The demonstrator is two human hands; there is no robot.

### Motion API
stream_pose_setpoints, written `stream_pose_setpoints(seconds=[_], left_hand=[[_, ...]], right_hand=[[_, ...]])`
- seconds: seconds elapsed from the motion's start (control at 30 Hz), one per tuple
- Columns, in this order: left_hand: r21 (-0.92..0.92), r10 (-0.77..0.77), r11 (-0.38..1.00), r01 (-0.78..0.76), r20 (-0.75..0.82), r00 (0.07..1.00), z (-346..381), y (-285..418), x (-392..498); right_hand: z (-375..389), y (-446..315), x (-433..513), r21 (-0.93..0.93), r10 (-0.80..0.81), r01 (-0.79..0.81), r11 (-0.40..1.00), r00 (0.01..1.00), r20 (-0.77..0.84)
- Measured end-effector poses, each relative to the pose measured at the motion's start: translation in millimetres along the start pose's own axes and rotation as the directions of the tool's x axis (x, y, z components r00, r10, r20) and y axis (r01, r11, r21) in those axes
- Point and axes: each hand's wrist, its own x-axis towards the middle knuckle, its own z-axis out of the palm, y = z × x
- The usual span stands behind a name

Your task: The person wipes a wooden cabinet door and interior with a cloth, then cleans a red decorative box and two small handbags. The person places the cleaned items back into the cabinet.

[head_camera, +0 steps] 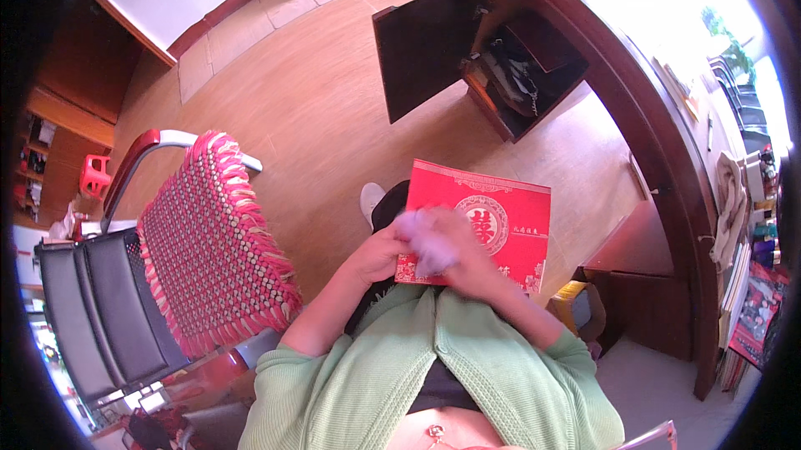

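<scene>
A red booklet or folder (518, 207) with pale ornamental borders, a round emblem and writing lies before me at lap height. My left hand (378, 256) grips it at its left side. Over the cover is my right hand (464, 251), closed around a crumpled pale purple cloth (432, 250). Motion blurs the cloth and that hand, and together they hide part of the emblem. Whether the left fingers also touch the cloth cannot be told.
A black chair (94, 318) with a pink woven cover (213, 256) stands on the left. Ahead, a dark cabinet door (432, 49) hangs open beneath a curved desk (632, 68). A grey-brown cloth (727, 212) lies at the desk's right side, near stacked books (735, 300).
</scene>
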Motion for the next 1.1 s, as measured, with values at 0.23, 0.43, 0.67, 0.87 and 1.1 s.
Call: stream_pose_setpoints(seconds=[0.23, 0.43, 0.67, 0.87, 1.1], left_hand=[[0.013, 0.075, 0.997, -0.076, 0.053, 0.996, 9.7, 4.9, 1.0], [-0.017, 0.109, 0.994, -0.108, 0.076, 0.991, 8.3, 2.0, -5.3], [-0.005, 0.141, 0.99, -0.141, -0.024, 0.99, -1.9, -3.9, -8.3], [0.012, 0.104, 0.995, -0.103, -0.068, 0.992, 4.2, 0.4, -10.5], [-0.008, 0.107, 0.994, -0.108, -0.006, 0.994, -1.7, 0.7, -7.1]], right_hand=[[11.7, 29.1, 57.1, -0.292, -0.169, 0.149, 0.945, 0.985, -0.044], [17.2, 19.8, 58.7, -0.1, -0.038, 0.031, 0.995, 0.997, -0.07], [14.8, 21.3, 32.8, -0.271, -0.187, 0.183, 0.945, 0.982, 0.011], [-53.2, 70.2, 18.7, -0.5, 0.091, -0.273, 0.822, 0.93, -0.357], [40.0, 9.7, 44.6, -0.202, 0.036, -0.083, 0.976, 0.974, -0.223]])
